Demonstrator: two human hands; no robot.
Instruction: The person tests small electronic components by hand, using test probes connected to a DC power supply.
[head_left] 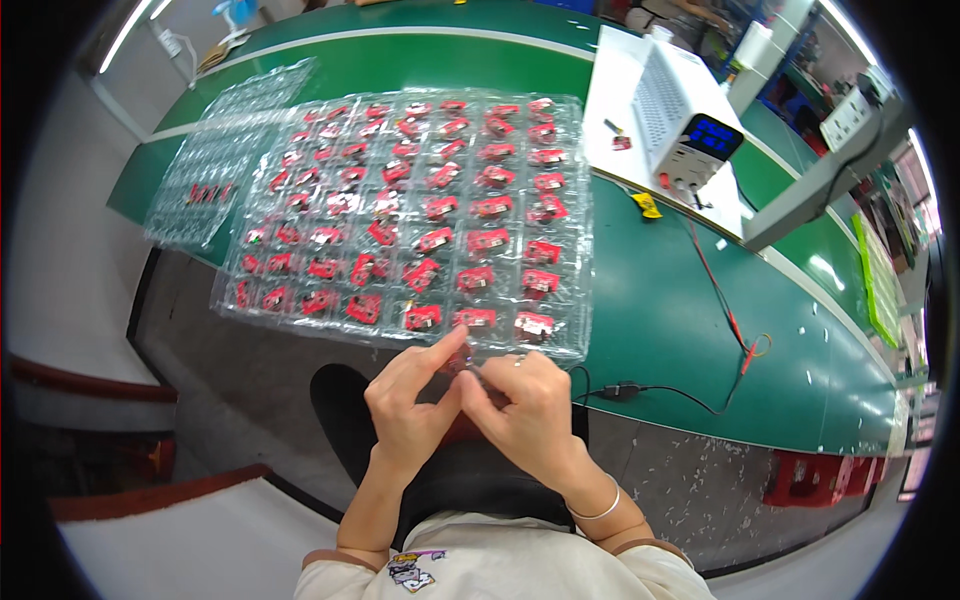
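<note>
Both my hands meet just off the near edge of a clear plastic tray (pixel 590 200), whose pockets hold several red circuit boards (pixel 489 240). A small, partly hidden reddish piece (pixel 458 358), likely one of the boards, is pinched between the thumb and fingers of my left hand (pixel 408 395). My right hand (pixel 530 400) is closed close beside it, thumb against the left thumb; what its fingers hold is small and dark and I cannot make it out. Nearest to the hands in the tray lies the front row of boards.
Another clear tray (pixel 195 165) with a few red pieces lies at the left. On a white board (pixel 612 90) stands a bench power supply (pixel 685 110) with a lit blue display. Red and black test leads (pixel 735 325) and a black connector (pixel 622 391) lie on the green table (pixel 670 300).
</note>
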